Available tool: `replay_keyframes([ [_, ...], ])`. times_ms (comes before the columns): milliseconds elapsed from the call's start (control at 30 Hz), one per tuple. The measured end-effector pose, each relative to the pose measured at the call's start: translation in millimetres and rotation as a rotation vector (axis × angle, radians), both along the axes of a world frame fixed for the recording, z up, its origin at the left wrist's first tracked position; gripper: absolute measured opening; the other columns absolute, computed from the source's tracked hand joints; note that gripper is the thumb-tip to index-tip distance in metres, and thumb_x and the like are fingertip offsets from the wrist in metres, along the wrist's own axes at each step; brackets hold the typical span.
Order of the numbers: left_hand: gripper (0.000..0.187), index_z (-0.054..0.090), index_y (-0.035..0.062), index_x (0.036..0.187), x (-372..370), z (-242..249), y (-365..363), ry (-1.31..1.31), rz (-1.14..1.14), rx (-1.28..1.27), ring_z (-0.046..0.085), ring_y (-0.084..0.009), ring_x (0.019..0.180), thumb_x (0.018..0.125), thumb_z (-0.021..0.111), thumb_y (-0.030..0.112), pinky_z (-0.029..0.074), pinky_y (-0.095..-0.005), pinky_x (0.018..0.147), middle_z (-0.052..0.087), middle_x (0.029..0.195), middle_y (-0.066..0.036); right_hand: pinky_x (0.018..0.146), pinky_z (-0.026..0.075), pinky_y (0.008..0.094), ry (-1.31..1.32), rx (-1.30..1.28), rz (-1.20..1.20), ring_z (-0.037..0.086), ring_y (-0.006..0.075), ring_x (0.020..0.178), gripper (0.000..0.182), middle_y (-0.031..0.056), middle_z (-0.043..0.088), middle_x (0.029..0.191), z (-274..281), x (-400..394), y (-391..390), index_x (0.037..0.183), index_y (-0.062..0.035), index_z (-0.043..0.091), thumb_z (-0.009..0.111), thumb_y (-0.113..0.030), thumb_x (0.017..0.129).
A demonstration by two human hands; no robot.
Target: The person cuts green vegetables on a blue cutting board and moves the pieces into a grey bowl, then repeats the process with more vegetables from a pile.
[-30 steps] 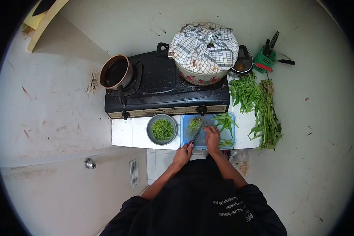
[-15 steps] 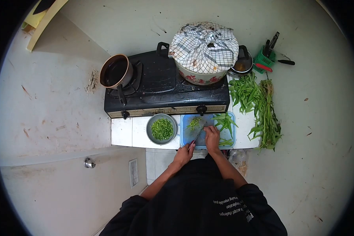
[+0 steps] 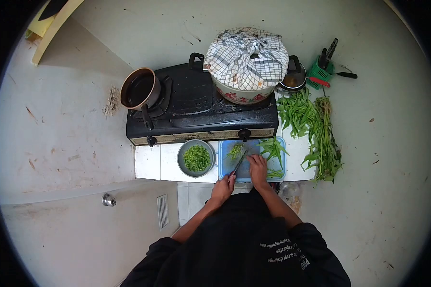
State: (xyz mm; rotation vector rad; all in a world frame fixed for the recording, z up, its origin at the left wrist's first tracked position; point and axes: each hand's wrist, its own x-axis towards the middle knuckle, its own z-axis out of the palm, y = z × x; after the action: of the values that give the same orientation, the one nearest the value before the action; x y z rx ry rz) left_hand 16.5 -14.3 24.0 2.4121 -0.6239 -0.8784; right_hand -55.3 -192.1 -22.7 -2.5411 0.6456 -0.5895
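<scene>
My left hand (image 3: 221, 190) is closed around the handle of a knife (image 3: 237, 165), whose blade slants up and right over a blue rectangular tray (image 3: 223, 168). Just right of the blade, my right hand (image 3: 258, 171) has its fingers curled down at the tray; what they pinch is hidden. Finely chopped green bits (image 3: 234, 151) lie left of the blade. Long green leaves (image 3: 273, 147) rest at the tray's upper right, close against my right hand. Cut green stalks (image 3: 275, 173) lie at its lower right. Left of the tray stands a grey bowl (image 3: 179, 163) holding chopped greens (image 3: 196, 158).
Behind the tray is a black two-burner stove (image 3: 191, 91) with a saucepan (image 3: 151, 93) and a large cloth-covered pot (image 3: 242, 93). Bundled leafy greens (image 3: 328, 143) lie on the white-tiled counter (image 3: 148, 162) at right. A green basket (image 3: 320, 71) holds utensils near a small pan (image 3: 293, 80).
The knife blade has shifted slightly and its face shows more clearly beside my right fingertips. My right hand stays nearly in place. The whole view has shifted a little.
</scene>
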Motion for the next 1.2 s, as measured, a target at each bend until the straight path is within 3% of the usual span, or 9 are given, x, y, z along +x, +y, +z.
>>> replay_keyframes([
  [267, 0.05, 0.063, -0.003, 0.105, 2, -9, -12, 0.043, 0.01, -0.102, 0.064, -0.0539, 0.087, 0.104, 0.047, 0.045, 0.05, -0.0596, 0.075, 0.066, 0.085, -0.034, 0.087, 0.043, 0.0405, 0.0, -0.075, 0.023, 0.057, 0.0258, 0.101, 0.029, 0.0065, 0.063, 0.11, -3, -7, 6, 0.117, -0.005, 0.07, 0.069, -0.011, 0.088],
  [567, 0.05, 0.064, -0.0042, 0.099, -15, -12, -3, 0.008, 0.046, -0.252, 0.064, -0.0541, 0.088, 0.104, 0.048, 0.043, 0.05, -0.0564, 0.075, 0.065, 0.083, -0.034, 0.089, 0.042, 0.0422, 0.062, -0.105, 0.036, 0.056, 0.0272, 0.105, 0.032, 0.0088, 0.061, 0.114, -1, -9, 8, 0.12, -0.003, 0.068, 0.067, -0.015, 0.091],
  [867, 0.05, 0.064, -0.0036, 0.104, -12, -15, -26, 0.085, 0.088, -0.191, 0.063, -0.0547, 0.09, 0.104, 0.048, 0.044, 0.05, -0.0585, 0.076, 0.065, 0.087, -0.035, 0.091, 0.042, 0.0425, 0.07, -0.089, 0.039, 0.055, 0.0282, 0.106, 0.033, 0.0092, 0.061, 0.116, -1, -9, 9, 0.123, -0.004, 0.067, 0.066, -0.015, 0.092],
  [1067, 0.049, 0.062, -0.0024, 0.108, -21, -8, 3, 0.065, 0.038, -0.027, 0.063, -0.055, 0.088, 0.103, 0.048, 0.044, 0.051, -0.0601, 0.075, 0.065, 0.086, -0.036, 0.092, 0.041, 0.0427, 0.084, -0.099, 0.033, 0.055, 0.0282, 0.107, 0.033, 0.0091, 0.06, 0.117, 1, -9, 11, 0.123, -0.0038, 0.066, 0.065, -0.016, 0.092],
  [1200, 0.049, 0.063, -0.0015, 0.107, -19, -9, -5, 0.032, 0.058, -0.052, 0.064, -0.0551, 0.087, 0.103, 0.049, 0.045, 0.051, -0.0618, 0.074, 0.065, 0.086, -0.036, 0.093, 0.041, 0.0426, 0.09, -0.098, 0.024, 0.055, 0.0281, 0.109, 0.033, 0.0091, 0.06, 0.118, 1, -9, 15, 0.122, -0.0035, 0.066, 0.065, -0.016, 0.092],
])
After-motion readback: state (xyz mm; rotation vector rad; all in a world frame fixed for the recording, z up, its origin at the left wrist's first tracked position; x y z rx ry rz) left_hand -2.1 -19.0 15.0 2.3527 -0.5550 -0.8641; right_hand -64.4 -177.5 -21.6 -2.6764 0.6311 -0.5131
